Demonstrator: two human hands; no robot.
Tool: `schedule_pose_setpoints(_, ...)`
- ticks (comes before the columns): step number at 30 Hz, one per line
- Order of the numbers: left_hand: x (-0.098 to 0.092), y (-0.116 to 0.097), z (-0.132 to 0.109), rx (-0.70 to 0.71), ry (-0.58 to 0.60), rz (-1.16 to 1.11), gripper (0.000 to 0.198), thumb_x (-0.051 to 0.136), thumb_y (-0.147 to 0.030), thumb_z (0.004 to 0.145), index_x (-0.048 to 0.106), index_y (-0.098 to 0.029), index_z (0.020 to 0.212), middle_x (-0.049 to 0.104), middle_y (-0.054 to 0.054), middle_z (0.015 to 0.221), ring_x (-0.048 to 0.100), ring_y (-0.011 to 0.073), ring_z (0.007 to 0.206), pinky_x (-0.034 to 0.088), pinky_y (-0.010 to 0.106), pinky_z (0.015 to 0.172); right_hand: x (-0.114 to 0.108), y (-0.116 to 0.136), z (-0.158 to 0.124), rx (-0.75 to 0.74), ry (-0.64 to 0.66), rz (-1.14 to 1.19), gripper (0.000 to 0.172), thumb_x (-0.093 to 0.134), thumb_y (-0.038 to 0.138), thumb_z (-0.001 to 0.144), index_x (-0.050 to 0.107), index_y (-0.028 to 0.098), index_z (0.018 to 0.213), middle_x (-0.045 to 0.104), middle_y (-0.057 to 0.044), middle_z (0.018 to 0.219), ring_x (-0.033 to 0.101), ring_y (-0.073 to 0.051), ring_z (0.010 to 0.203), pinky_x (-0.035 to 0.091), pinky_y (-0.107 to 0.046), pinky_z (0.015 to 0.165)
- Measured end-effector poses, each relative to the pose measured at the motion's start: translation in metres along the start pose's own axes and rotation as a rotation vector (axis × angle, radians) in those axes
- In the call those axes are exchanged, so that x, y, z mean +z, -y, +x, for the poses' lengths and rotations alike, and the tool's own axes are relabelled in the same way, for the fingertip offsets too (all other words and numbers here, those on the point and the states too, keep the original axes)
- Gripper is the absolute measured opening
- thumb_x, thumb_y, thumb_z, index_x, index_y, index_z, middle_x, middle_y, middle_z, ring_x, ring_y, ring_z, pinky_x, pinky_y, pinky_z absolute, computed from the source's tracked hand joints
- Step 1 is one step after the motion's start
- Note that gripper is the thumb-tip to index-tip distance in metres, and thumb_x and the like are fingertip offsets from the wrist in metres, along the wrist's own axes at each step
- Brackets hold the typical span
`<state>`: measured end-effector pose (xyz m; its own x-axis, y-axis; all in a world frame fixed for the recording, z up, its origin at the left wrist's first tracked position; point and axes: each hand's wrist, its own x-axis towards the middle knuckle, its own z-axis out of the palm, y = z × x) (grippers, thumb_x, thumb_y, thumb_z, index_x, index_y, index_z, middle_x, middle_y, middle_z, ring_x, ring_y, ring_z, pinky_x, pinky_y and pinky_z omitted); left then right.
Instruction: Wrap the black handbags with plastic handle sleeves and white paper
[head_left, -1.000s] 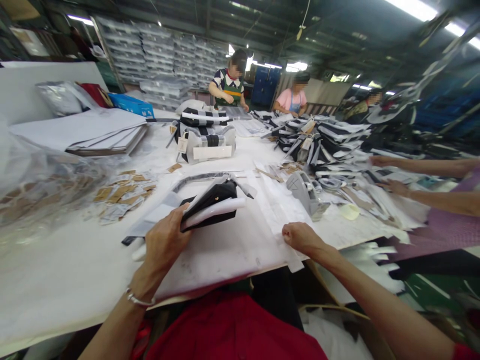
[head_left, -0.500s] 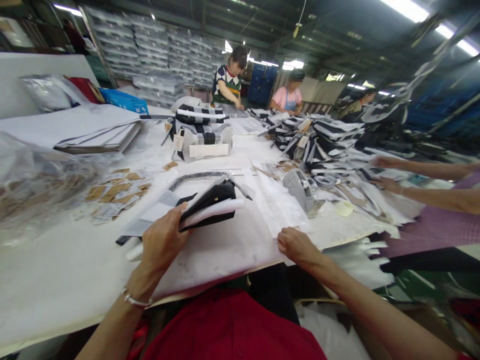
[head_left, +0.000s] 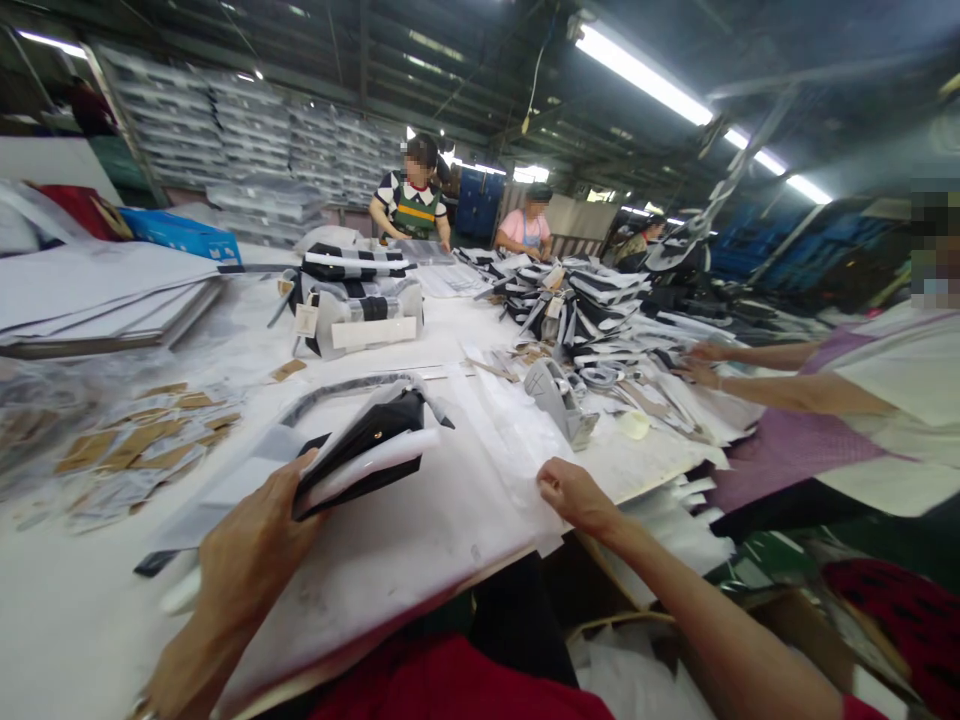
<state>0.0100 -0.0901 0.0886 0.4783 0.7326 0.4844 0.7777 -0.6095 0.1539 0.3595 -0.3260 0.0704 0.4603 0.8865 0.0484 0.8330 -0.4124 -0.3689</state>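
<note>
My left hand [head_left: 259, 530] is closed around the folded end of a black bag [head_left: 364, 445] with a small metal stud, white padding in its opening and a wrapped strap lying behind it. Pale grey wrapped parts of the bag rest on the table under my wrist. My right hand [head_left: 571, 495] is at the front table edge, fingers pinched at the near corner of a thin white translucent sheet [head_left: 514, 425]. That sheet lies among others like it. My fingertips are partly hidden by the hand itself.
Several brown and white tags [head_left: 161, 430] lie at left, near white boards [head_left: 97, 285]. A wrapped bag [head_left: 367, 315] stands ahead. Beside a tape dispenser [head_left: 559, 395] rises a pile of black-and-white bags [head_left: 570, 300]. A co-worker's arms [head_left: 795, 380] reach in from the right.
The view has turned to the right, so things appear further left. My left hand still holds the black bag. My right hand remains at the sheets, whose near part looks more rumpled.
</note>
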Motion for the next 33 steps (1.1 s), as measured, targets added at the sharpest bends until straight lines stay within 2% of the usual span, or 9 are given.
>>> schedule_pose_setpoints(7, -0.002, -0.001, 0.001, -0.01, 0.084, 0.002, 0.048, 0.053, -0.033, 0.09, 0.053, -0.021, 0.136, 0.073, 0.011, 0.106, 0.071, 0.0314, 0.089, 0.053, 0.035, 0.067, -0.011, -0.029, 0.0, 0.179, 0.006, 0.449, 0.017, 0.049, 0.029, 0.075, 0.059, 0.018, 0.066, 0.061, -0.001, 0.062, 0.054, -0.015, 0.06, 0.042, -0.027, 0.06)
schedule_pose_setpoints(11, -0.004, -0.003, 0.003, -0.026, 0.111, 0.007, 0.05, 0.054, -0.034, 0.089, 0.051, -0.023, 0.138, 0.073, 0.01, 0.108, 0.071, 0.0312, 0.09, 0.053, 0.035, 0.069, -0.005, -0.03, 0.001, 0.263, 0.011, 0.691, 0.03, 0.05, 0.044, 0.08, 0.06, 0.018, 0.072, 0.067, -0.004, 0.069, 0.058, -0.016, 0.061, 0.044, -0.028, 0.059)
schedule_pose_setpoints(14, -0.006, -0.005, 0.005, -0.053, 0.118, 0.013, 0.049, 0.055, -0.033, 0.088, 0.053, -0.023, 0.136, 0.073, 0.009, 0.108, 0.071, 0.0303, 0.091, 0.052, 0.034, 0.069, -0.01, -0.021, 0.004, 0.32, -0.018, 0.949, 0.033, 0.063, 0.051, 0.074, 0.061, 0.018, 0.073, 0.072, -0.006, 0.081, 0.063, -0.019, 0.068, 0.047, -0.031, 0.064)
schedule_pose_setpoints(16, -0.009, -0.006, 0.006, -0.083, 0.123, 0.021, 0.049, 0.056, -0.032, 0.087, 0.054, -0.022, 0.135, 0.073, 0.009, 0.108, 0.071, 0.03, 0.091, 0.051, 0.033, 0.069, -0.015, -0.005, 0.008, 0.241, -0.027, 0.993, 0.029, 0.068, 0.047, 0.071, 0.063, 0.018, 0.071, 0.073, -0.01, 0.105, 0.066, -0.024, 0.089, 0.049, -0.035, 0.08)
schedule_pose_setpoints(19, -0.014, -0.008, 0.01, -0.14, 0.123, 0.017, 0.049, 0.059, -0.034, 0.086, 0.055, -0.02, 0.133, 0.074, 0.009, 0.104, 0.071, 0.0293, 0.09, 0.05, 0.032, 0.068, -0.011, 0.034, 0.016, -0.022, 0.036, 0.799, 0.015, 0.063, 0.034, 0.077, 0.065, 0.02, 0.071, 0.061, -0.009, 0.136, 0.054, -0.028, 0.125, 0.037, -0.042, 0.107)
schedule_pose_setpoints(24, -0.02, -0.007, 0.014, -0.198, 0.07, -0.019, 0.049, 0.059, -0.042, 0.087, 0.056, -0.018, 0.129, 0.075, 0.008, 0.098, 0.072, 0.0291, 0.089, 0.049, 0.031, 0.067, 0.044, 0.117, 0.032, -0.411, 0.305, 0.561, 0.015, 0.055, 0.013, 0.072, 0.068, 0.021, 0.075, 0.058, -0.008, 0.14, 0.052, -0.022, 0.131, 0.034, -0.04, 0.113)
schedule_pose_setpoints(27, -0.017, -0.004, 0.01, -0.144, 0.036, -0.037, 0.048, 0.06, -0.039, 0.085, 0.057, -0.019, 0.129, 0.075, 0.008, 0.102, 0.072, 0.0275, 0.09, 0.051, 0.03, 0.07, 0.073, 0.149, 0.036, -0.635, 0.399, 0.433, 0.017, 0.057, 0.011, 0.069, 0.07, 0.021, 0.075, 0.06, -0.006, 0.137, 0.048, -0.023, 0.135, 0.026, -0.042, 0.118)
schedule_pose_setpoints(30, -0.007, -0.003, 0.001, 0.012, -0.012, -0.042, 0.045, 0.058, -0.028, 0.085, 0.057, -0.019, 0.129, 0.074, 0.009, 0.11, 0.072, 0.0256, 0.093, 0.054, 0.029, 0.076, 0.073, 0.156, 0.032, -0.699, 0.395, 0.398, 0.018, 0.06, 0.012, 0.071, 0.072, 0.022, 0.082, 0.062, -0.005, 0.135, 0.049, -0.023, 0.133, 0.028, -0.043, 0.117)
schedule_pose_setpoints(33, 0.007, -0.003, -0.01, 0.227, -0.097, -0.019, 0.046, 0.053, -0.014, 0.082, 0.058, -0.017, 0.128, 0.072, 0.01, 0.117, 0.071, 0.0251, 0.099, 0.054, 0.031, 0.084, 0.046, 0.133, 0.023, -0.615, 0.337, 0.509, 0.019, 0.062, 0.018, 0.079, 0.073, 0.023, 0.094, 0.068, -0.006, 0.125, 0.062, -0.02, 0.117, 0.045, -0.035, 0.104)
